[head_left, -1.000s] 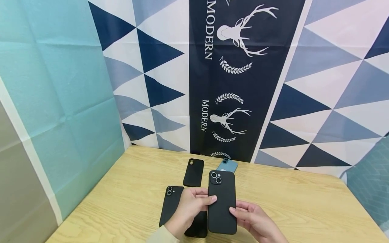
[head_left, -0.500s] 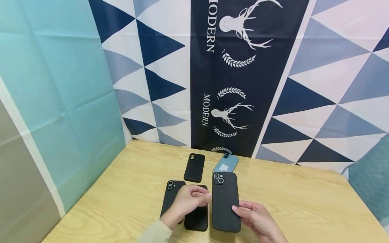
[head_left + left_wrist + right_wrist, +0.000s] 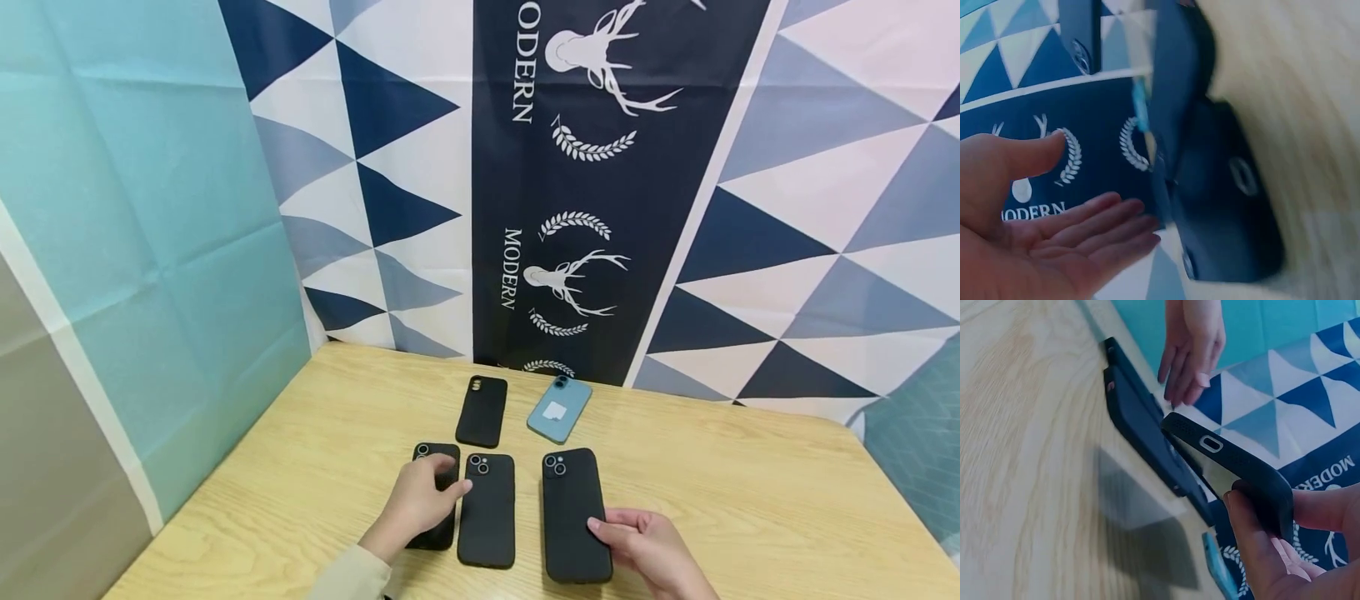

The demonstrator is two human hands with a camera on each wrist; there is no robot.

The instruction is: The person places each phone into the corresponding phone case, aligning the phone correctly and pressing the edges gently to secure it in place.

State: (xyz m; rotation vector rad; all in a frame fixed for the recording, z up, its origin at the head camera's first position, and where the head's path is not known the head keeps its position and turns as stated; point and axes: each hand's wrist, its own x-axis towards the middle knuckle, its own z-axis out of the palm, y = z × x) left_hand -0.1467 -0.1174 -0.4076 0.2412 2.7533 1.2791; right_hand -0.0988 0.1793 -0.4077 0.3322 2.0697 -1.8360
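Observation:
My right hand (image 3: 651, 546) grips a phone in a black case (image 3: 573, 521) by its lower right edge, thumb on the back, the two camera lenses at its top left. In the right wrist view the case's bottom edge with its port opening (image 3: 1211, 444) faces the camera. My left hand (image 3: 414, 502) is over another black-cased phone (image 3: 444, 525) and partly hides it, fingers extended and palm bare in the left wrist view. Right beside its thumb lies a third black-cased phone (image 3: 487, 517), back up.
Farther back on the wooden table (image 3: 720, 467) lie a black phone case (image 3: 482, 412) with camera cutouts and a light blue phone (image 3: 567, 404) with a white patch. A patterned cloth (image 3: 405, 183) hangs behind, a teal one (image 3: 187, 250) at the left.
My left hand has let go of the held phone and moved left, uncovering the middle phone. My right hand keeps the phone and has moved slightly right and down, revealing the blue phone.

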